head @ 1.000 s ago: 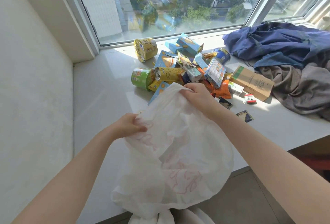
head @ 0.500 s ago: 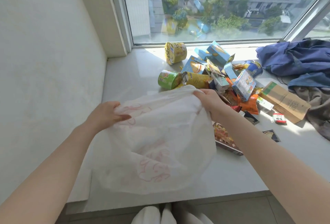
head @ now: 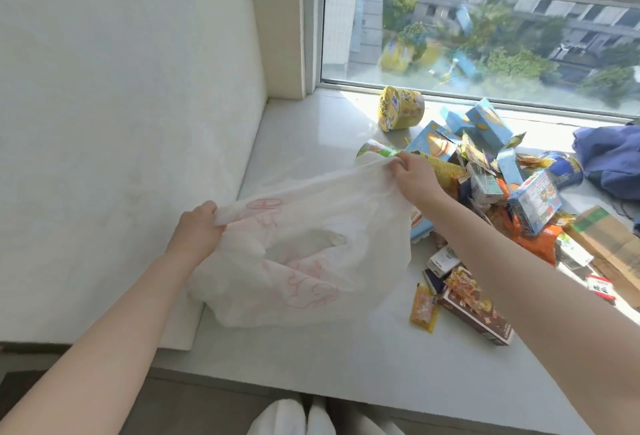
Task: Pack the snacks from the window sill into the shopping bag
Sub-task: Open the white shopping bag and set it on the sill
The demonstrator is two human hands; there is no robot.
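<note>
A thin white shopping bag (head: 304,261) with faint red print lies spread on the white window sill (head: 311,358). My left hand (head: 197,230) grips its near left rim. My right hand (head: 414,174) pinches the far rim and pulls it taut, so the mouth gapes between them. Just right of the bag lies a heap of snacks: a yellow cup (head: 400,107) near the glass, a green cup (head: 375,149) partly behind the bag, blue boxes (head: 485,126), an orange packet (head: 535,244), a brown box (head: 478,318) and a small yellow sachet (head: 424,308).
A white wall (head: 121,105) closes the sill on the left. A brown cardboard sleeve (head: 609,240) and blue cloth (head: 613,157) lie at the right. The window (head: 485,43) runs along the back. The sill's front edge drops to the floor, where white slippers (head: 294,417) show.
The bag has moved from hanging off the sill's front edge onto the sill and to the left. Both hands have drawn apart, stretching the rim open. My view has turned left.
</note>
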